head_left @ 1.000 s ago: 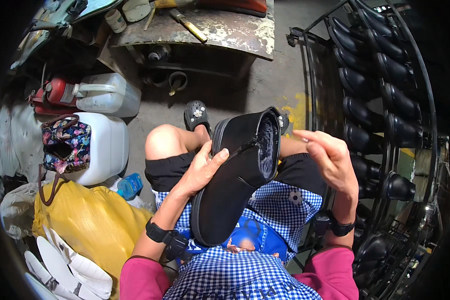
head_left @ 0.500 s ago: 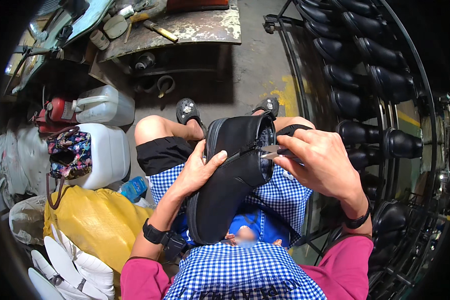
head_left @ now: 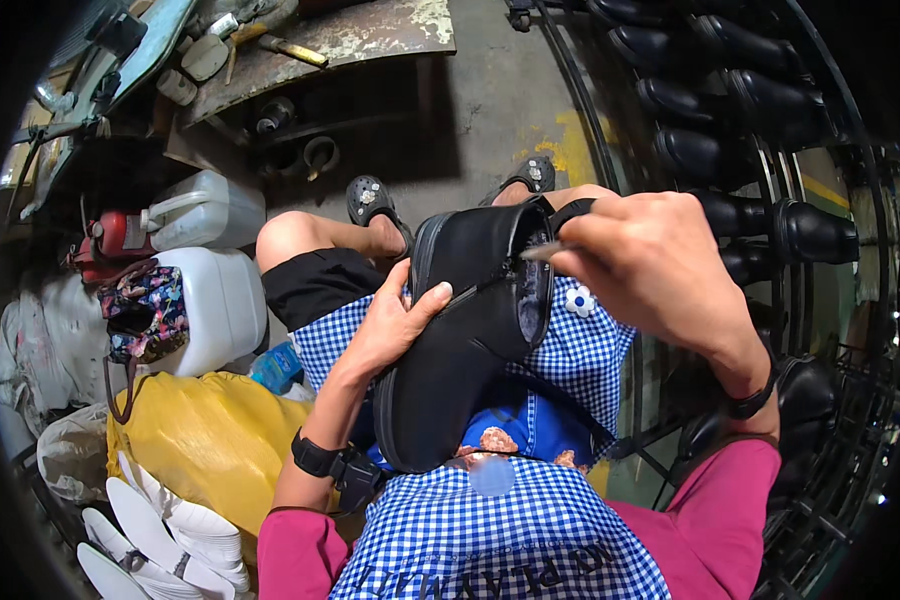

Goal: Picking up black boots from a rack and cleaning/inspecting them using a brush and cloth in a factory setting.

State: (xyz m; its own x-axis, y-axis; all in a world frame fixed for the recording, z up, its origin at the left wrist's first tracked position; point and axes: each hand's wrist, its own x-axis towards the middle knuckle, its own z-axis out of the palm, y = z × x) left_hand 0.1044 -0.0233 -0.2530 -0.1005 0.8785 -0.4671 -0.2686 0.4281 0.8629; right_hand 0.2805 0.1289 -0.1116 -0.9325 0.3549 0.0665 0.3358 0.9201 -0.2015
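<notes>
A black ankle boot (head_left: pixel 435 350) lies across my lap, toe toward me and opening turned to the right. Its side zip (head_left: pixel 482 290) runs up to the collar. My left hand (head_left: pixel 392 328) is closed on the boot's left side, thumb on the upper and fingers partly hidden around the sole. In my right hand (head_left: pixel 645 265) is a small pair of scissors (head_left: pixel 541 252). Their metal tip points left at the boot's collar, by the top of the zip. The hand covers the handles, and motion blurs the blades.
A rack of black shoes (head_left: pixel 695 155) stands at my right. To the left are a yellow sack (head_left: pixel 205 440), white jerrycans (head_left: pixel 215 310), a floral bag (head_left: pixel 145 310) and white insole-shaped sheets (head_left: pixel 185 530). A worn workbench (head_left: pixel 390 35) with tools stands ahead.
My right hand has lifted and turned, and the scissors, whose two blades showed apart at the collar, now show as one blurred tip. The left hand keeps its hold on the boot.
</notes>
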